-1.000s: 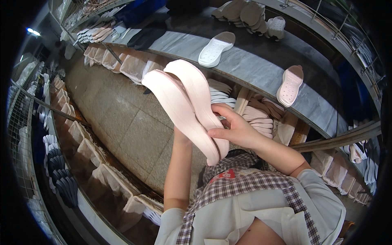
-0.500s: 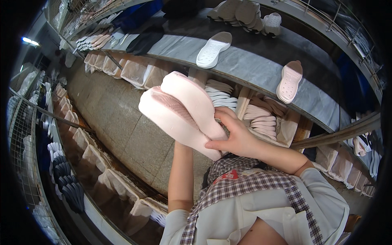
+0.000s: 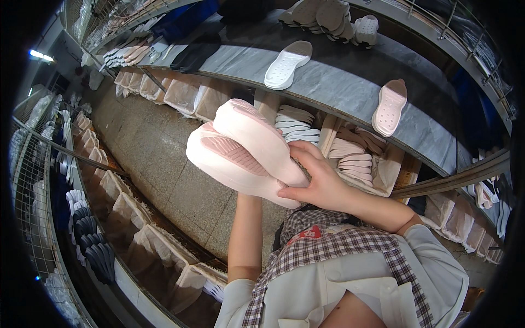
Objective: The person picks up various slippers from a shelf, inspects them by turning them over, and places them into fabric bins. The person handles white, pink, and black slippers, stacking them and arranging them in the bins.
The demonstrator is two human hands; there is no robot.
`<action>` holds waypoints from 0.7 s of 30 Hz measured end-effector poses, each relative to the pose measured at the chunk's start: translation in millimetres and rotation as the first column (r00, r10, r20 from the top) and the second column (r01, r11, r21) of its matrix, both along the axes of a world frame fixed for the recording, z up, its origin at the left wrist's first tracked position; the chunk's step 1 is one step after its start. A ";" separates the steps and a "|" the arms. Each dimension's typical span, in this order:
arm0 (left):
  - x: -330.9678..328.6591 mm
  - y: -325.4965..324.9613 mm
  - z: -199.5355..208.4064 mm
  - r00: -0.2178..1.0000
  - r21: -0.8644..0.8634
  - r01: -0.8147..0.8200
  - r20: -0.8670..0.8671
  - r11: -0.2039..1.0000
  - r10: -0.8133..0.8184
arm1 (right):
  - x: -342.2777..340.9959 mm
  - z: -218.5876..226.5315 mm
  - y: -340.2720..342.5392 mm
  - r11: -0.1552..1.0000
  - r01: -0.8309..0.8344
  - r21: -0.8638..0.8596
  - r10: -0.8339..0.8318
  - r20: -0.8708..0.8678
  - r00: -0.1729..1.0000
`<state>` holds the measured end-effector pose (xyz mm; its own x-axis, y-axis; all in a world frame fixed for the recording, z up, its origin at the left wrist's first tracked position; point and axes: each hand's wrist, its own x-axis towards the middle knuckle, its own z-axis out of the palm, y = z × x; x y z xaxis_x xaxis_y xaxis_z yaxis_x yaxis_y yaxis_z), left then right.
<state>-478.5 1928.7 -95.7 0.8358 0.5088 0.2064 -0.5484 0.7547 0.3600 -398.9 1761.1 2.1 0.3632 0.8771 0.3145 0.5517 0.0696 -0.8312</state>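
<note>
Two pale pink shoe soles (image 3: 257,136) are held together in front of me, side by side and tilted, with darker pink ribbed undersides facing each other. My right hand (image 3: 314,175) is closed round their near right end, thumb on the nearer sole and fingers over the other. From below, my left forearm (image 3: 244,235) reaches up behind the soles, which hide that hand's fingers. Beyond, on the grey marbled worktop (image 3: 235,63), lie a white sole (image 3: 288,65) and a single pink sole (image 3: 390,108), both with small holes.
Beneath the worktop, lined bins hold white soles (image 3: 297,124) and pink soles (image 3: 353,161). Grey-brown soles (image 3: 322,15) are heaped at the back. Dark soles (image 3: 94,246) stand on the left shelf beside a row of cloth-lined bins (image 3: 158,240). A rail (image 3: 454,183) crosses at right.
The two pink soles have turned slightly in my grip, so more of their ribbed undersides shows. My right hand keeps its hold; the soles on the worktop stay put.
</note>
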 end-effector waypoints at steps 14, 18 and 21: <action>-0.8 -5.9 14.5 0.933 0.510 -0.172 -0.190 0.843 0.306 | 10.6 -20.0 6.6 0.998 -0.059 0.024 0.063 -0.203 0.977; -4.1 -8.2 23.3 0.937 0.501 -0.115 -0.231 0.858 0.260 | 15.4 -28.2 9.8 0.994 -0.103 0.023 0.106 -0.302 0.948; -5.2 -6.3 19.4 0.942 0.442 -0.100 -0.248 0.891 0.228 | 18.1 -30.7 11.3 0.992 -0.129 -0.004 0.118 -0.388 0.914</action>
